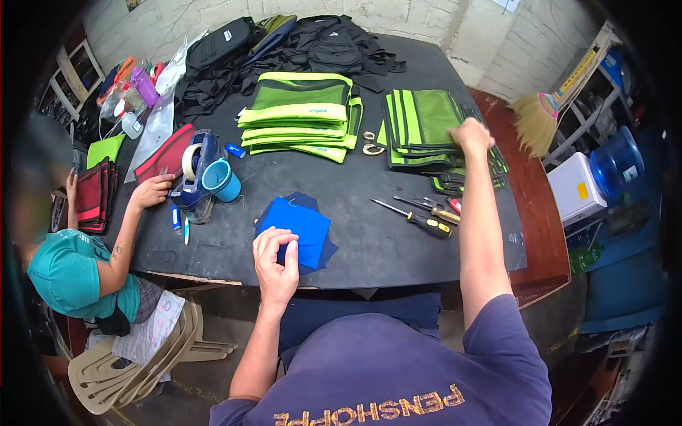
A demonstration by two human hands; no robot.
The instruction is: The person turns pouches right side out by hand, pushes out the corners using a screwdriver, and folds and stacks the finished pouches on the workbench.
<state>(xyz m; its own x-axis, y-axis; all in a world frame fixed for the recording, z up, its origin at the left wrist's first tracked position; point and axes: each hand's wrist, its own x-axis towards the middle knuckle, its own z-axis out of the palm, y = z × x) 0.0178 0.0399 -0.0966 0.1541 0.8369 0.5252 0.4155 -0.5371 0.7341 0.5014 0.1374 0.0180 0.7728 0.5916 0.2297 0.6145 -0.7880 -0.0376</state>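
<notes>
My left hand (275, 264) hovers at or rests on the near edge of a small stack of blue fabric pieces (304, 226). Its fingers curl toward the thumb; what they hold, if anything, does not show. My right arm reaches forward, and the right hand (472, 135) is closed at the right edge of a stack of green and black mesh pouches (425, 121), its fingers pinching the top pouch. Left of that stack lies a pile of lime-green mesh pouches (298, 113). Two small metal-looking loops (371, 145) lie between the piles.
Nearer me lie a screwdriver (428, 225) and several hand tools. A tape dispenser (192, 167) and blue cup (222, 180) stand to the left. A co-worker in a teal cap (65, 268) handles red pouches (94, 195). Black bags (334, 50) cover the far end.
</notes>
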